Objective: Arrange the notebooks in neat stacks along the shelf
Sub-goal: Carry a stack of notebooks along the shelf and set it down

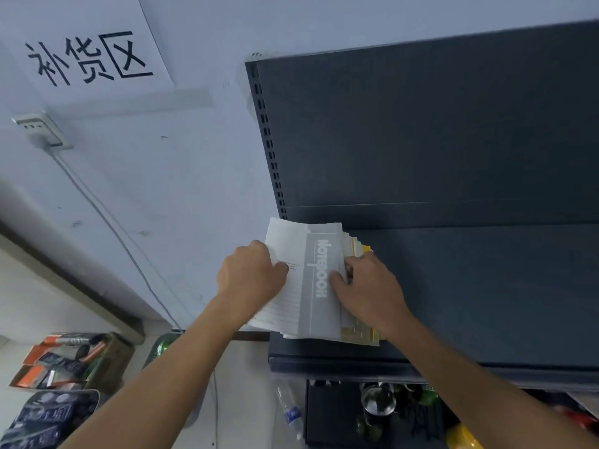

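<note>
A stack of notebooks lies at the left end of the dark grey shelf. The top one has a white cover with a grey band reading "Notebook"; yellow covers show at the stack's right edge. My left hand grips the stack's left side, which overhangs the shelf's left end. My right hand presses on the right side, fingers curled over the top cover's edge. Both hands hold the stack between them.
The shelf's dark back panel rises behind the stack. A white wall with a paper sign and a socket with cable is at the left. Boxes of goods and a plastic bottle lie on the floor below.
</note>
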`<state>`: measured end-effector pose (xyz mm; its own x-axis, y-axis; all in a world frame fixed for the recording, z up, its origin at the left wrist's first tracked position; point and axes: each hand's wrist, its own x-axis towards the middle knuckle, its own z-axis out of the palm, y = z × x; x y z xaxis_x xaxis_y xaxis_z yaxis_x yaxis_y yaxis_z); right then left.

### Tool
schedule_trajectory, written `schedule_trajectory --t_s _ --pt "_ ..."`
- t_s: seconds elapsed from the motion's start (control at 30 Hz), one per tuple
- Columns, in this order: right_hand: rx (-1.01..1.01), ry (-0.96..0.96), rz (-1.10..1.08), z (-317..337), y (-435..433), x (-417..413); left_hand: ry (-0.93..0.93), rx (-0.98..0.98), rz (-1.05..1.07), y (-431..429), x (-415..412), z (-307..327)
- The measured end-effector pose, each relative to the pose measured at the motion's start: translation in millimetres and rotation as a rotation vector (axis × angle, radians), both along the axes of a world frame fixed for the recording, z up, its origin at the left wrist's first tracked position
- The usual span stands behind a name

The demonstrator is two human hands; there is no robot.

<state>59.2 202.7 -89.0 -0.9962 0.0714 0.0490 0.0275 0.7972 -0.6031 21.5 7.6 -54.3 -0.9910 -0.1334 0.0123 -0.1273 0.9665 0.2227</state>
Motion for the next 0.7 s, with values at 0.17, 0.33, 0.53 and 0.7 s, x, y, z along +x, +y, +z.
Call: schedule_trajectory --t_s 0.17,0.33,0.53,0.7 --pt "-0.010 0.006 -0.002 1 -5 -2 -0.012 0.041 0.009 -6 -6 0" --pt "-0.077 0.012 -0.025 1 -9 -4 -0.015 0.030 -0.005 -11 -10 2" --pt "-0.253 -0.102 -0.049 -1 -13 -10 -0.031 0.058 -0.010 -18 -14 4" --pt "-0.323 -0.159 -0.036 -3 -18 -15 -0.053 0.126 -0.022 -24 -15 12"
